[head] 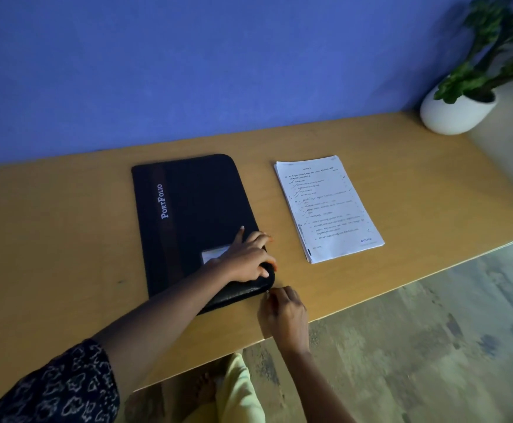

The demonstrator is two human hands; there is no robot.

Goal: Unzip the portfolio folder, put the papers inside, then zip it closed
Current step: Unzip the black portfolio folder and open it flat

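Right hand [282,312] pinches zipper pull [267,292]; left hand [246,257] flat on portfolio folder [188,209]; papers [325,209] outside.

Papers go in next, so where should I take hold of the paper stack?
Grip the paper stack by its near short edge, coming from the table's front. That edge lies closest to the table's front; the sheets lie flat, so slide fingers underneath. The portfolio folder lies to its left, still shut.

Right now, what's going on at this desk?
A person is starting on the black zip portfolio folder. Their left hand presses its near right corner flat, while the right hand pinches the zipper pull at that corner. The printed papers lie in a stack to the folder's right, not yet inside.
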